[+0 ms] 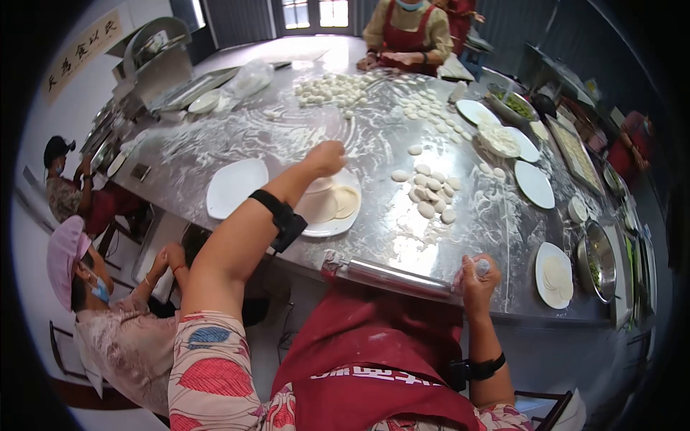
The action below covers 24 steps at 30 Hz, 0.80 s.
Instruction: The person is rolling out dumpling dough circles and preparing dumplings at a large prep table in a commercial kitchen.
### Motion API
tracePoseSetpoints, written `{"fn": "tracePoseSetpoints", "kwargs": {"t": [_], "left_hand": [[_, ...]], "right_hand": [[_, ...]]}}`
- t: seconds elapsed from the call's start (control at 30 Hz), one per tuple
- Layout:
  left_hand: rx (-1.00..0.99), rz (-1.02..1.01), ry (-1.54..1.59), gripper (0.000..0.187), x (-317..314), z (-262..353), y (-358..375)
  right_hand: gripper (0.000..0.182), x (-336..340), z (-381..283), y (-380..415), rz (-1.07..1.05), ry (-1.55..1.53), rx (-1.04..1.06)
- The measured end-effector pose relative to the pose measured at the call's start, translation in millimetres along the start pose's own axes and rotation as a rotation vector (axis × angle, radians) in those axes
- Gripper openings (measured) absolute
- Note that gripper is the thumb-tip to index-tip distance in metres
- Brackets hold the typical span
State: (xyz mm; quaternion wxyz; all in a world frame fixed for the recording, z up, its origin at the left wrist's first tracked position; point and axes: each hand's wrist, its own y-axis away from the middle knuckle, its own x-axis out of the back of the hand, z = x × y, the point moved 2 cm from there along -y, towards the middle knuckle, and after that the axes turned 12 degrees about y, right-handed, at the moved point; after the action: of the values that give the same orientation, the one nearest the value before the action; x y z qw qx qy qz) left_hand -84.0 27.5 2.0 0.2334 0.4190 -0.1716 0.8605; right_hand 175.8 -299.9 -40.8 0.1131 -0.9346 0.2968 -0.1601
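My left hand (325,159) is above the far side of a white plate (327,228), its fingers curled closed; what they hold, if anything, is hidden. Flat round dough wrappers (346,202) overlap on that plate, partly behind my forearm. At the table's near edge, my right hand (480,286) is wrapped round the right handle of a metal rolling pin (399,279). The pin lies sideways along the edge, its left handle free. A pile of small floured dough pieces (431,190) sits on the table beyond the pin.
The steel table (251,136) is dusted with flour. Another white plate (233,188) stands at left, and a plate of wrappers (553,276) beside a metal bowl (598,262) at right. More dough pieces (334,90) lie farther back. Co-workers (410,32) are at the far side and left.
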Motion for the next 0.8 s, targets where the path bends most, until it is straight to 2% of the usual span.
{"fn": "tracePoseSetpoints", "kwargs": {"t": [0.07,0.13,0.23,0.33,0.37,0.5,0.6,0.63,0.73,0.77,0.8], "left_hand": [[-0.111,-0.091,-0.024,0.036,-33,22,-21],[-0.133,-0.152,-0.118,0.044,-61,49,-34],[-0.222,-0.133,-0.102,0.043,-99,72,-46],[-0.194,-0.32,-0.171,0.034,-124,86,-48],[-0.29,-0.205,-0.225,0.023,-131,85,-43],[-0.256,-0.169,-0.328,0.02,-128,88,-29],[-0.15,-0.367,-0.303,0.028,-110,91,-17],[-0.136,-0.31,-0.263,0.033,-108,91,-12],[-0.069,-0.386,0.215,0.027,-106,120,23],[-0.006,-0.445,0.487,0.021,-122,118,33],[-0.1,-0.45,0.473,0.02,-127,128,49]], "right_hand": [[0.016,1,1,-1,-0.016,0.046,0.029],[0.017,1,0,-2,-0.013,0.039,0.025],[0.018,0,-2,0,-0.022,0.004,-0.009],[0.017,2,-11,3,-0.038,-0.03,-0.05],[0.016,2,-9,4,-0.028,-0.014,-0.054],[0.013,3,4,8,-0.009,0.026,-0.048],[0.017,2,-5,8,-0.005,-0.066,-0.096],[0.017,3,-5,8,-0.007,-0.062,-0.091],[0.017,4,-10,14,-0.025,-0.098,-0.105],[0.018,5,-12,17,-0.034,-0.115,-0.116],[0.018,6,-10,16,-0.024,-0.085,-0.112]]}}
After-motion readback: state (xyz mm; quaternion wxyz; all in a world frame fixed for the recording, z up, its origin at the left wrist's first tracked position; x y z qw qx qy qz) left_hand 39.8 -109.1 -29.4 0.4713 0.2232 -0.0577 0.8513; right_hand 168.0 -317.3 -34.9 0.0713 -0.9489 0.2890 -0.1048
